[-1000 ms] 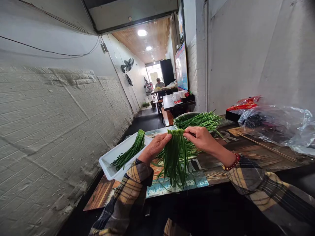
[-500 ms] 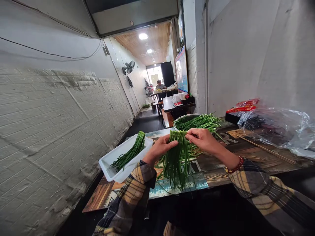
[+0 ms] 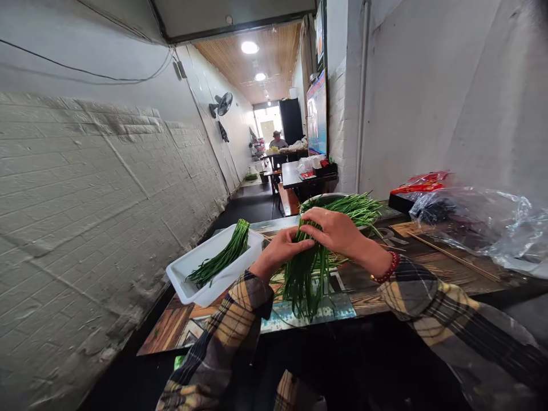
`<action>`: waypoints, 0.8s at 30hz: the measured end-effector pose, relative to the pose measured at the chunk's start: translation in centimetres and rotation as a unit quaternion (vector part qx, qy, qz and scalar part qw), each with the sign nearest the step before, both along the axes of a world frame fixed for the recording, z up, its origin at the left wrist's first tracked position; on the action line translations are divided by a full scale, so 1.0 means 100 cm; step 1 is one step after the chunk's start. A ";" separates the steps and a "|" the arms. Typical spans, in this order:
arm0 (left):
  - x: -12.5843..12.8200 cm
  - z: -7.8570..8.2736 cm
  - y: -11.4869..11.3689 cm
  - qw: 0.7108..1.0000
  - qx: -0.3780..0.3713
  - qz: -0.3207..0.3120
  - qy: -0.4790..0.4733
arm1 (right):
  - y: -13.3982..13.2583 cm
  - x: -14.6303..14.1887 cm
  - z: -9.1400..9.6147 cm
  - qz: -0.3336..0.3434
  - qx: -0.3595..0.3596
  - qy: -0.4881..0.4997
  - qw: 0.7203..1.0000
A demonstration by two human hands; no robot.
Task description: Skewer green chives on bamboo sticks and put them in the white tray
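Note:
A bunch of long green chives (image 3: 305,282) hangs over the table, cut ends up and tips drooping. My left hand (image 3: 286,249) is closed on its upper part, thumb across the front. My right hand (image 3: 331,229) curls over the top of the same bunch, fingers closed around it and hiding the cut ends. To the left, another bundle of chives (image 3: 225,254) lies in a white plastic tray (image 3: 185,285). Just behind my right hand stands a round bowl (image 3: 327,197) heaped with loose chives (image 3: 359,209).
Thin wooden skewers (image 3: 456,257) lie on the wood-patterned table (image 3: 372,305) at right. Clear plastic wrap (image 3: 483,225) and a black box (image 3: 400,202) with red packaging (image 3: 422,184) sit by the right wall. Farther back are another table (image 3: 295,174) and a seated person (image 3: 278,140).
My right hand has gone from pinching at the right side of the bunch's top to wrapping over it, moving left. The camera view has shifted slightly.

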State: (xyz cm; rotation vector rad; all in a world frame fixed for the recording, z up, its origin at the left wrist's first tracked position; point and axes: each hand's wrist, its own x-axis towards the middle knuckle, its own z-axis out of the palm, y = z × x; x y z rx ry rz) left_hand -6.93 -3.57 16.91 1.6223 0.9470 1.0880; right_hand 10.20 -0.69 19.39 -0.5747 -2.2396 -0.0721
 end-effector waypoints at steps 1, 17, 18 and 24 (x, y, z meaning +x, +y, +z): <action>-0.001 -0.003 0.000 1.000 -0.016 -0.009 -0.019 | 0.000 0.000 0.002 -0.008 0.008 0.008 1.000; -0.101 -0.091 0.004 0.939 0.051 0.280 0.191 | 0.040 0.052 0.051 -0.200 0.110 0.119 0.966; -0.095 -0.082 0.000 0.927 0.090 0.315 0.181 | 0.039 0.048 0.051 -0.198 0.117 0.119 0.966; -0.020 -0.034 -0.025 0.805 0.345 0.383 0.295 | 0.023 -0.011 0.060 -0.148 0.112 0.138 0.973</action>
